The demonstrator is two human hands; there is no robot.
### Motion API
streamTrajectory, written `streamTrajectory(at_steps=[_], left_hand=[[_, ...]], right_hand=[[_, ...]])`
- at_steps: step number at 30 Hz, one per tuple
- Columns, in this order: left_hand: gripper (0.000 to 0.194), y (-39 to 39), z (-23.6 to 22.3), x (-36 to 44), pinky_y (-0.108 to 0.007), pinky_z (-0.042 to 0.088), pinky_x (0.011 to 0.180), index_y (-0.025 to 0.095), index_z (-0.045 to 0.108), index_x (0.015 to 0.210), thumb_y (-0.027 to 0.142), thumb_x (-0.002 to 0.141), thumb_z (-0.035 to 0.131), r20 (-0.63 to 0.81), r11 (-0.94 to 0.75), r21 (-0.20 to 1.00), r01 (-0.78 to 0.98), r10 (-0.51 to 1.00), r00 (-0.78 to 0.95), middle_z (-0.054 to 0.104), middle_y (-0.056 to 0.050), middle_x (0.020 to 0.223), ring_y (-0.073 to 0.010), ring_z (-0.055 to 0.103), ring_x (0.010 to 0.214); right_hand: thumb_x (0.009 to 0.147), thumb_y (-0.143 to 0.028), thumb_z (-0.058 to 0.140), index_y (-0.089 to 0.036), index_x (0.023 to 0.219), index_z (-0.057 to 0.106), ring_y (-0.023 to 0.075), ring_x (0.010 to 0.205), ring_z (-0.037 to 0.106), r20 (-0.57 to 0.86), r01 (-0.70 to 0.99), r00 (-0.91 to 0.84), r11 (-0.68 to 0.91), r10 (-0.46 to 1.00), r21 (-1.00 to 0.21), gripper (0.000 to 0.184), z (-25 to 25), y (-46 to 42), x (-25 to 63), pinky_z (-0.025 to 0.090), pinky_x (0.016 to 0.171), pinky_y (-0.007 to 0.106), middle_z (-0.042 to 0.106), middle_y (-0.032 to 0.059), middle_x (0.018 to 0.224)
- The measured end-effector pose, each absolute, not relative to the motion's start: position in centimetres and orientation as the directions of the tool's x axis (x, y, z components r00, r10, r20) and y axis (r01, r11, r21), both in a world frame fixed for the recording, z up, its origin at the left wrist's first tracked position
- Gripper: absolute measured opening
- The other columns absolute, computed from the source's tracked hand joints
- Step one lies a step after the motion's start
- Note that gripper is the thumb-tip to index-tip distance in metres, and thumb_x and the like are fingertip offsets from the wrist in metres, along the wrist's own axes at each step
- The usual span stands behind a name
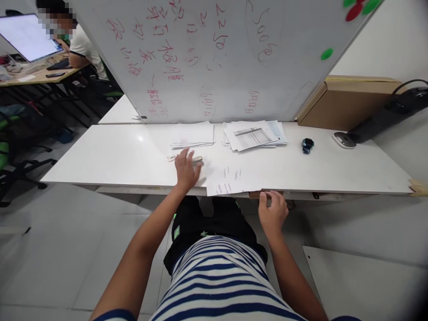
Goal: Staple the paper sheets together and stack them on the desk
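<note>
My left hand [186,170] is over the desk's front part with its fingers spread. Beside its fingertips lies a small metallic object [198,160], perhaps a stapler, partly hidden by the hand. A small white item [171,157] shows just left of the fingers. Printed paper [234,178] lies between my hands, its near edge jutting past the desk's front edge. My right hand [273,213] hovers at that edge, close to the paper's right corner, thumb and fingers apart and loosely curved. I see nothing held in either hand.
Behind the paper, a paper stack [194,134] and a pile of printed sheets [254,135] lie on the white desk [334,171]. A whiteboard [214,58] stands behind them. To the right are a watch [307,145], a cardboard box [344,104] and a black cylindrical device [384,116]. A person [88,49] sits far left.
</note>
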State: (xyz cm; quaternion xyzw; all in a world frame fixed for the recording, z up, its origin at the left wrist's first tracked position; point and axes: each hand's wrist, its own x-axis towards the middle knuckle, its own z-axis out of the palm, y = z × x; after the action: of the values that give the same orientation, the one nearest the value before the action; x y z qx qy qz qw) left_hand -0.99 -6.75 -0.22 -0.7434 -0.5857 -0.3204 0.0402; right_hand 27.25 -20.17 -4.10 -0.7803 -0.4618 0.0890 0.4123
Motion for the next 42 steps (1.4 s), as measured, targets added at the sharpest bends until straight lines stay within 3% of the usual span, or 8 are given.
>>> streamTrajectory(at_steps=[4,7,15,24,27,30,35,42], left_hand=[[0.048,-11.3,-0.2,4.2,-0.048,0.011,0.115,0.024,0.043,0.134,0.046,0.091,0.042,0.311,-0.612,0.306,0.729,0.788,0.531,0.044,-0.009,0.143,-0.0273,0.026,0.14],[0.071,-13.7,-1.4,7.5,-0.053,0.013,0.114,0.021,0.029,0.144,0.057,0.085,0.046,0.18,-0.487,0.381,0.786,0.873,0.454,0.028,-0.013,0.152,-0.0324,0.018,0.142],[0.056,-13.8,-1.4,6.9,-0.05,0.014,0.116,0.026,0.038,0.14,0.054,0.091,0.038,0.045,-0.502,0.416,0.758,0.844,0.534,0.025,-0.007,0.154,-0.0267,0.017,0.143],[0.033,-16.6,0.1,4.5,-0.048,0.026,0.112,0.028,0.059,0.119,0.037,0.095,0.038,0.148,-0.526,0.527,0.667,0.83,0.538,0.047,-0.004,0.142,-0.0244,0.034,0.136],[0.031,-18.4,-1.4,3.6,-0.045,0.035,0.108,0.024,0.057,0.119,0.036,0.092,0.044,0.264,-0.336,0.659,0.673,0.941,0.211,0.048,-0.01,0.138,-0.0254,0.041,0.131],[0.049,-19.6,-3.0,2.8,-0.042,0.042,0.102,0.022,0.042,0.132,0.042,0.088,0.052,0.099,-0.014,0.857,0.516,0.986,-0.138,0.044,-0.014,0.139,-0.0255,0.046,0.127],[0.052,-19.2,-1.8,1.7,-0.041,0.051,0.09,0.015,0.058,0.118,0.051,0.08,0.061,-0.352,0.352,0.936,0.004,0.936,0.011,0.064,-0.014,0.12,-0.0273,0.062,0.107],[0.039,-14.6,4.2,1.3,-0.039,0.049,0.092,0.017,0.07,0.101,0.046,0.074,0.069,-0.073,0.072,0.997,0.018,0.99,0.119,0.07,-0.005,0.108,-0.0258,0.062,0.105]], right_hand=[[0.083,-0.063,0.043,-0.018,0.096,0.064,0.0266,0.091,0.066,-0.246,0.096,0.471,-0.326,0.847,-0.94,0.051,-4.8,-18.9,29.3,0.051,0.074,0.037,0.07,0.0137,0.1],[0.077,-0.065,0.052,-0.017,0.088,0.066,0.0224,0.078,0.068,-0.35,-0.113,0.372,-0.332,0.86,-0.936,0.051,-4.6,-17.8,29.2,0.049,0.056,0.027,0.072,0.012,0.09],[0.065,-0.055,0.072,-0.017,0.079,0.067,0.0164,0.058,0.063,-0.349,-0.208,0.431,-0.285,0.832,-0.936,0.041,-5.1,-17.4,28.7,0.043,0.042,0.023,0.07,0.0047,0.072],[0.062,-0.044,0.079,-0.018,0.093,0.067,0.0227,0.074,0.068,-0.41,-0.249,0.207,-0.358,0.888,-0.9,0.042,-4.1,-18.3,28.9,0.055,0.067,0.035,0.073,0.0046,0.082],[0.064,-0.045,0.078,-0.018,0.096,0.067,0.0219,0.073,0.067,-0.382,-0.211,0.198,-0.341,0.903,-0.916,0.043,-3.7,-18.9,29.1,0.054,0.067,0.034,0.073,0.0047,0.084],[0.068,-0.046,0.075,-0.019,0.1,0.067,0.0213,0.075,0.067,-0.365,-0.182,0.128,-0.34,0.922,-0.923,0.043,-3.5,-19.4,29.3,0.053,0.066,0.033,0.073,0.0055,0.089],[0.072,-0.043,0.073,-0.021,0.105,0.067,0.0211,0.084,0.066,-0.269,-0.105,-0.02,-0.269,0.963,-0.957,0.04,-2.2,-19.4,28.9,0.053,0.074,0.034,0.072,0.0062,0.098],[0.069,-0.044,0.075,-0.022,0.108,0.066,0.0258,0.099,0.063,-0.032,-0.004,0.047,-0.032,0.998,-0.999,0.046,1.5,-16.8,27.2,0.05,0.088,0.043,0.07,0.0064,0.106]])
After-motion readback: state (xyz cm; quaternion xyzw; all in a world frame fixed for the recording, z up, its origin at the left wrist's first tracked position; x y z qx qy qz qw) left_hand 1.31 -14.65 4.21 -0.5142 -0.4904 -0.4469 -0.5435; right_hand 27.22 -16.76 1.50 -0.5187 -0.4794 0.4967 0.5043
